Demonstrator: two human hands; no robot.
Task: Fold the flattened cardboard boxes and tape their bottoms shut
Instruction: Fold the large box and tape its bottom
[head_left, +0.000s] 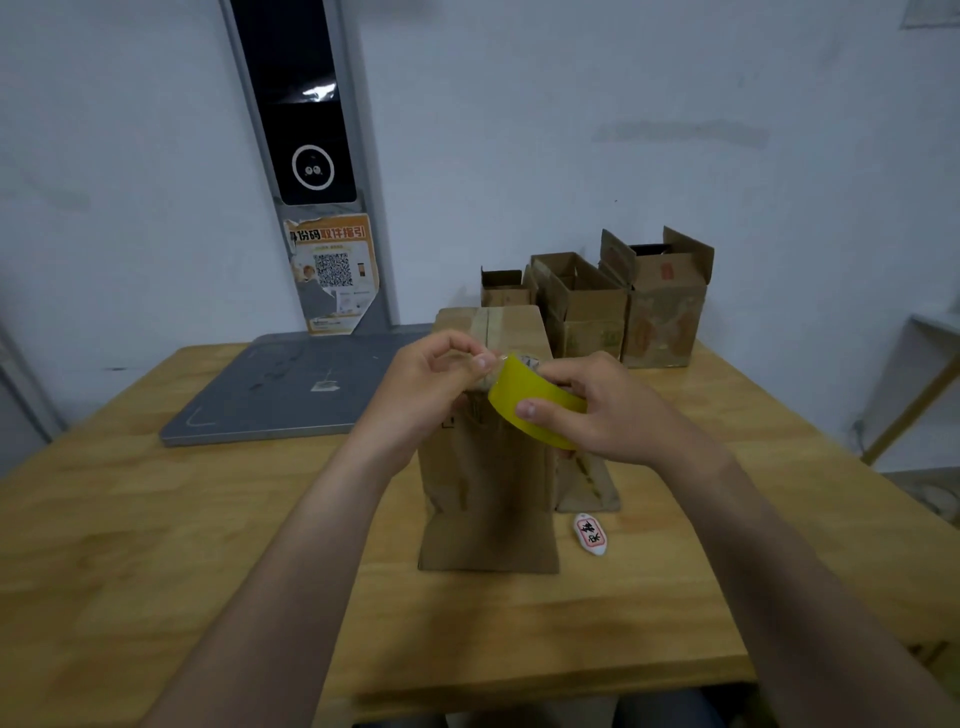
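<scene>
A brown cardboard box (488, 499) stands bottom-up in the middle of the wooden table (156, 545), with a strip of tape along its top seam. Just above its near top edge, my right hand (608, 410) grips a yellow roll of tape (535, 402), thumb on the roll's outer face. My left hand (431, 384) is next to the roll on its left and pinches the tape's free end between thumb and fingertips. The hands hide part of the box's top.
Three folded open-topped boxes (587, 306) stand at the back right of the table. A grey flat scale platform (291, 384) lies at the back left under a dark pillar screen (301, 104). A small white tag (590, 534) lies right of the box.
</scene>
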